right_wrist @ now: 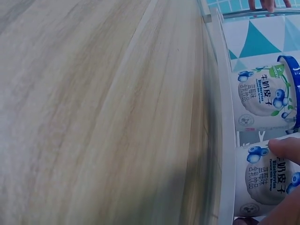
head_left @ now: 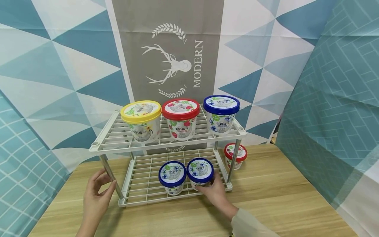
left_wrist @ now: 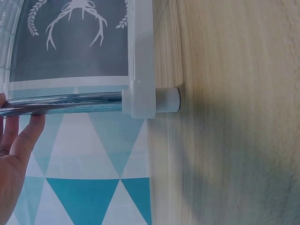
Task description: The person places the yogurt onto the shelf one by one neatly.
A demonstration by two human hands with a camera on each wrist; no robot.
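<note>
A two-tier white rack (head_left: 139,200) with metal posts stands on the table. My left hand (head_left: 97,194) holds its front left post (left_wrist: 79,103), thumb in front and fingers curled behind. My right hand (head_left: 216,191) grips a blueberry tub (head_left: 200,170) with a blue lid at the right of the lower shelf. In the right wrist view, the thumb presses on that tub's printed side (right_wrist: 265,180). Close to its left is a second blueberry tub (head_left: 172,176), also blue-lidded and upright.
On the upper shelf stand a yellow-lidded tub (head_left: 142,121), a red-lidded tub (head_left: 181,118) and another blue-lidded tub (head_left: 221,113). One more red-lidded tub (head_left: 235,154) sits on the wooden table (head_left: 281,194), right of the rack. Patterned cloth (head_left: 251,39) hangs behind.
</note>
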